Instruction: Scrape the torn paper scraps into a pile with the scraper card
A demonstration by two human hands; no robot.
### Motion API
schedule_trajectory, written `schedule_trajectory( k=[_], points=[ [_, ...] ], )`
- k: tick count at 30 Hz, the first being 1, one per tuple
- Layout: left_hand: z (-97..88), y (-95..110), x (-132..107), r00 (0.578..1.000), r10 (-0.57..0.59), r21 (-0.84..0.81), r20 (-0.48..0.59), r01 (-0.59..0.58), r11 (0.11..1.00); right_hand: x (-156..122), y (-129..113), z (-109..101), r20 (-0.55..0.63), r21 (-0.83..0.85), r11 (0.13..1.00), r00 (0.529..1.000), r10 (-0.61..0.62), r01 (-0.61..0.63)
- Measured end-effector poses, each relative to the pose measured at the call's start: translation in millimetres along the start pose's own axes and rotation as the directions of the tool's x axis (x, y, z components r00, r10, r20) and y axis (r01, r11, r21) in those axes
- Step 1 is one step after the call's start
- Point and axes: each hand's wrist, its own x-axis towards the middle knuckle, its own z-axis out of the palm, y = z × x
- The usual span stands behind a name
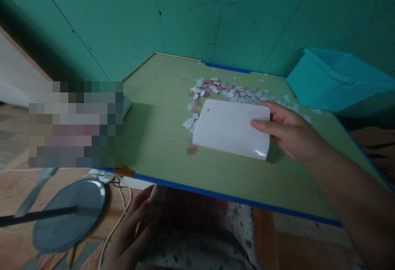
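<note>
My right hand point(296, 132) grips the right end of a white plastic scraper point(231, 128), thumb on top and fingers underneath. This flat piece has rounded corners and a small hole near its far left corner. It is over the table point(166, 138), just in front of a spread of small white paper pieces point(228, 91) with some reddish ones among them. Below the table's front edge, my left hand point(138, 225) is in shadow with its fingers curled around something whitish that I cannot make out.
A turquoise bin point(336, 81) stands at the table's back right corner, by the green wall point(216, 15). A blurred-out patch point(75, 126) covers the left side. Down on the floor are a round grey base point(70, 216) and a white cable point(114, 229).
</note>
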Motion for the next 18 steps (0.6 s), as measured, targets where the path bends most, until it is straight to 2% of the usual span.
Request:
schedule_trajectory(
  k=[4, 7, 12, 18],
  points=[
    [3.1, 0.4, 5.1, 1.000, 0.010, 0.070, -0.020, -0.009, 0.997, -0.7, -2.0, -0.4, -0.054, 0.010, 0.999, 0.998, -0.043, 0.043],
    [4.5, -1.2, 5.4, 0.999, -0.003, -0.013, -0.033, 0.002, 1.000, -0.1, -0.5, 1.0, -0.047, -0.004, 0.998, 0.997, -0.061, 0.061],
    [4.5, 1.5, 6.0, 0.971, -0.193, -0.167, -0.143, 0.169, 0.971, -3.9, -2.5, 0.7, 0.071, -0.007, 1.000, 0.997, -0.014, 0.015],
    [7.9, 10.9, 9.6, 0.951, -0.295, -0.274, -0.092, 0.261, 0.926, 1.0, 0.4, -2.0, -0.099, -0.003, 0.996, 0.991, -0.088, 0.088]
  ],
)
